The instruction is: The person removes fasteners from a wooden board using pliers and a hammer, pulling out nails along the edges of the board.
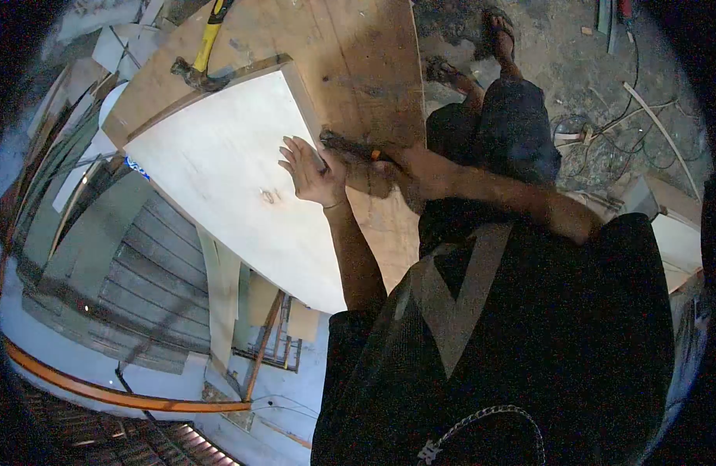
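A white-faced wooden panel (226, 155) with a raised brown wooden edge lies across a brown plywood work surface (365, 46). My left hand (319, 175) rests at the panel's right edge, its fingers stretched out and apart over the white face. Just to the right, my right hand (381, 177) is closed around a dark hand tool (346, 144) with a small orange spot. The tool's dark end points left, close to the panel's edge and my left hand; its exact kind is hard to make out. A hammer (206, 50) with a yellow and black handle lies at the panel's far edge.
Boards and sheets (70, 147) lean in a stack on the left, near a grey ribbed panel (156, 272). Cables (645, 140) and a thin wooden strip (662, 136) lie on the concrete floor at right. My sandaled feet (501, 39) stand beside the work surface.
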`<state>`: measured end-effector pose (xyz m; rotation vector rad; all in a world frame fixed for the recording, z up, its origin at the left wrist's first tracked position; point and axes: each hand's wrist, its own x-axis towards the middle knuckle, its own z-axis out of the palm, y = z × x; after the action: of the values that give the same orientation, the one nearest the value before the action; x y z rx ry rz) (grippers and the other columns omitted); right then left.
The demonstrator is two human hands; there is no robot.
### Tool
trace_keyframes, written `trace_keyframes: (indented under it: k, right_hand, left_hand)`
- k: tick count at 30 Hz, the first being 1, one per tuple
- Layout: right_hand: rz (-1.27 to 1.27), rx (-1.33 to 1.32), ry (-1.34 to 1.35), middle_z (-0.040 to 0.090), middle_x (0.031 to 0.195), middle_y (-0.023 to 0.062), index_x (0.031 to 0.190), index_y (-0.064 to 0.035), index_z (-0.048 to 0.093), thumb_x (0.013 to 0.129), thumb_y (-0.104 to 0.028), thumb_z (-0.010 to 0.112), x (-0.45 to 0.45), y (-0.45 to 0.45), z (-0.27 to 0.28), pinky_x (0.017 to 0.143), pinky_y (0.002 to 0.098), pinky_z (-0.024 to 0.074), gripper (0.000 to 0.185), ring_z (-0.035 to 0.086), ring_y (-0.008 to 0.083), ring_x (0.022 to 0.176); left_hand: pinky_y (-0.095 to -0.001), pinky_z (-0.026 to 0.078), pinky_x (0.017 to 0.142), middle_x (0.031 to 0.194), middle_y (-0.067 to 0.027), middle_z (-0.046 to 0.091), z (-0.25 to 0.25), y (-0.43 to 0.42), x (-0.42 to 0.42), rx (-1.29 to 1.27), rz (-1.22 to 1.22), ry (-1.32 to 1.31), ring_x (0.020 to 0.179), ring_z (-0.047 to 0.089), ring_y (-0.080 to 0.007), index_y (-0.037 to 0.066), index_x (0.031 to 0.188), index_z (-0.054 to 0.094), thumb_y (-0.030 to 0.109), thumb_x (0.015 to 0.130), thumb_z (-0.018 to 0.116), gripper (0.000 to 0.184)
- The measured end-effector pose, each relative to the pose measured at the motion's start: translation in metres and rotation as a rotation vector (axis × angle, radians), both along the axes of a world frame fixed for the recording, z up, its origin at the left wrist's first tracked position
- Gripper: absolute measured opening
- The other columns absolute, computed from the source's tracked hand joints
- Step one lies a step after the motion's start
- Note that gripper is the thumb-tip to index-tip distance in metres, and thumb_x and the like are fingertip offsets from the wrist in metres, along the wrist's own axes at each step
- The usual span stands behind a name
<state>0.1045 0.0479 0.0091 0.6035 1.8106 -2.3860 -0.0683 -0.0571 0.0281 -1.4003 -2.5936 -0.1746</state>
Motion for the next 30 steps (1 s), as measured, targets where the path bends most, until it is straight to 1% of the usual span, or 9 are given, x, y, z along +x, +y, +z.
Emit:
trace_keyframes:
  k: [4,7,11,13,14,16,20,23,30]
  right_hand:
    - [0.129,-0.121,-0.111,0.059,0.085,0.0278,0.120,0.0024,0.040,0.096,-0.032,0.034,0.000,0.011,0.022,0.072,0.0468,0.0476,0.043,0.061,0.0413,0.081]
    - [-0.036,-0.069,-0.055,0.059,0.084,0.0279,0.122,0.0019,0.039,0.096,-0.032,0.034,0.001,-0.012,0.015,0.071,0.0469,0.0475,0.043,0.060,0.0422,0.081]
    - [0.044,-0.162,-0.082,0.058,0.087,0.0291,0.124,0.0014,0.037,0.096,-0.032,0.034,0.007,-0.016,0.008,0.074,0.0472,0.0470,0.043,0.059,0.0430,0.084]
    - [-0.220,-0.033,0.108,0.059,0.092,0.0292,0.127,0.0021,0.034,0.096,-0.032,0.034,0.006,-0.035,-0.008,0.078,0.0466,0.0466,0.046,0.059,0.0434,0.087]
    - [-0.224,-0.031,0.111,0.059,0.092,0.0292,0.127,0.0021,0.034,0.096,-0.032,0.034,0.007,-0.033,-0.011,0.078,0.0466,0.0466,0.046,0.059,0.0434,0.087]
    - [0.075,-0.050,-0.045,0.057,0.101,0.0289,0.130,0.0016,0.031,0.096,-0.033,0.034,0.011,-0.022,-0.011,0.081,0.0453,0.0462,0.049,0.058,0.0426,0.092]
    - [0.040,-0.114,0.073,0.056,0.108,0.0271,0.131,0.0002,0.033,0.096,-0.035,0.034,0.006,0.005,0.002,0.085,0.0445,0.0445,0.049,0.056,0.0412,0.099]
    - [-0.072,0.026,0.172,0.054,0.112,0.0263,0.131,-0.0004,0.033,0.096,-0.035,0.034,0.002,0.002,-0.007,0.089,0.0440,0.0423,0.049,0.053,0.0399,0.104]
    - [0.104,-0.075,0.126,0.055,0.110,0.0251,0.126,-0.0005,0.037,0.096,-0.033,0.036,-0.004,0.033,-0.001,0.090,0.0434,0.0418,0.044,0.053,0.0403,0.104]
  left_hand:
    - [-0.0496,0.038,0.097,0.119,-0.0218,0.054,0.000,-0.002,-0.002,-0.021,-0.015,0.008,0.113,0.051,-0.0376,-0.003,0.113,0.058,0.010,0.080,0.057,0.036]
    - [-0.0490,0.038,0.097,0.119,-0.0220,0.054,0.000,-0.002,0.000,-0.038,0.007,0.020,0.112,0.051,-0.0376,-0.003,0.113,0.058,0.011,0.080,0.057,0.036]
    - [-0.0488,0.039,0.096,0.118,-0.0222,0.055,-0.001,-0.002,-0.002,0.004,-0.008,-0.008,0.112,0.052,-0.0374,-0.004,0.112,0.059,0.012,0.081,0.057,0.035]
    - [-0.0489,0.039,0.096,0.118,-0.0223,0.055,0.000,-0.003,0.000,0.008,-0.005,-0.010,0.112,0.052,-0.0374,-0.004,0.111,0.059,0.013,0.081,0.057,0.034]
    - [-0.0489,0.039,0.096,0.118,-0.0225,0.055,-0.001,-0.004,-0.001,0.015,-0.007,-0.012,0.112,0.052,-0.0375,-0.004,0.111,0.059,0.013,0.082,0.057,0.034]
    - [-0.0490,0.039,0.096,0.117,-0.0227,0.055,-0.002,-0.005,-0.003,0.023,-0.013,-0.013,0.112,0.052,-0.0376,-0.004,0.111,0.059,0.013,0.082,0.057,0.034]
    - [-0.0492,0.039,0.096,0.117,-0.0218,0.055,0.001,-0.004,-0.002,-0.004,-0.013,0.003,0.111,0.052,-0.0376,-0.004,0.112,0.059,0.015,0.083,0.058,0.035]
    - [-0.0493,0.039,0.096,0.118,-0.0211,0.055,0.000,-0.001,0.000,0.009,0.001,-0.010,0.111,0.052,-0.0376,-0.004,0.112,0.059,0.016,0.083,0.057,0.035]
    - [-0.0489,0.036,0.099,0.121,-0.0214,0.053,-0.004,-0.004,-0.002,0.014,0.037,-0.021,0.114,0.051,-0.0370,-0.002,0.115,0.057,0.022,0.084,0.058,0.039]
